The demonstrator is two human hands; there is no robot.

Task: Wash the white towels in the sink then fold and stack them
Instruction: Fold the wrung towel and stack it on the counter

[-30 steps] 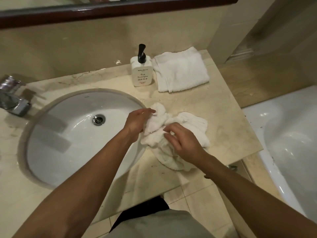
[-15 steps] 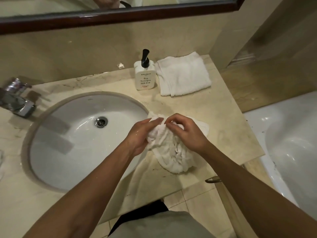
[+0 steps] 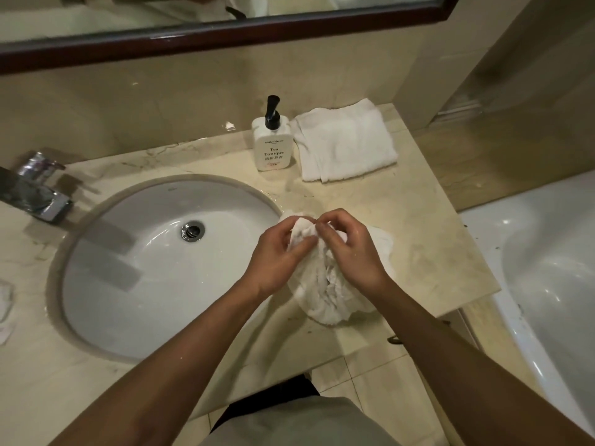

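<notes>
A crumpled white towel lies on the marble counter just right of the sink. My left hand and my right hand both pinch its upper edge, fingertips close together, lifting a fold. Most of the towel hangs bunched below my hands. A second white towel lies folded flat at the back right of the counter.
A white soap dispenser with a black pump stands left of the folded towel. A chrome tap sits left of the sink. A bathtub lies to the right, a mirror above. The counter's right edge is near the towel.
My hands have come together at the top of the crumpled towel and gathered its edge. The right hand moved up from the towel's middle to meet the left.
</notes>
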